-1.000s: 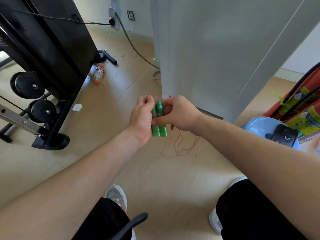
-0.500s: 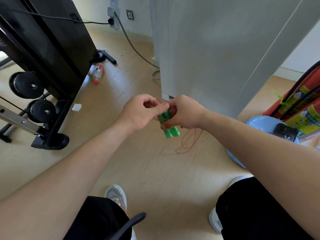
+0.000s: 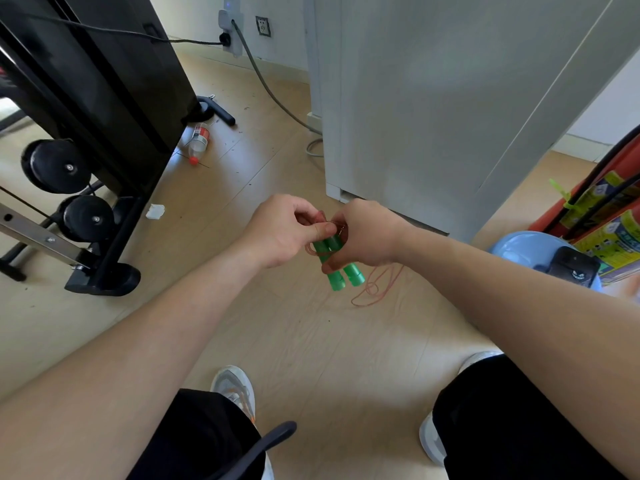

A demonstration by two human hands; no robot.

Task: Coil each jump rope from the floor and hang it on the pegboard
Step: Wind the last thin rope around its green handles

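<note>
**A:** One black machine (image 3: 104, 81) stands far left, with a bottle (image 3: 199, 142) lying on the floor (image 3: 311, 341) beside it. What comes next?
**B:** The left hand (image 3: 280, 233). Its fingers are curled and pinch the thin pink cord (image 3: 371, 289) at the top of the green handles (image 3: 341, 268).
**A:** And the right hand (image 3: 367, 237)?
**B:** It wraps round both handles, side by side, up above the floor. Loose loops of cord show just below it.

The jump rope (image 3: 333, 244) has two green handles (image 3: 353, 273) side by side, tilted, lower ends pointing down and right. The right hand (image 3: 367, 233) grips them; the left hand (image 3: 280, 233) pinches its thin reddish cord (image 3: 375, 292) at their tops. Loose loops hang below, rightward.
</note>
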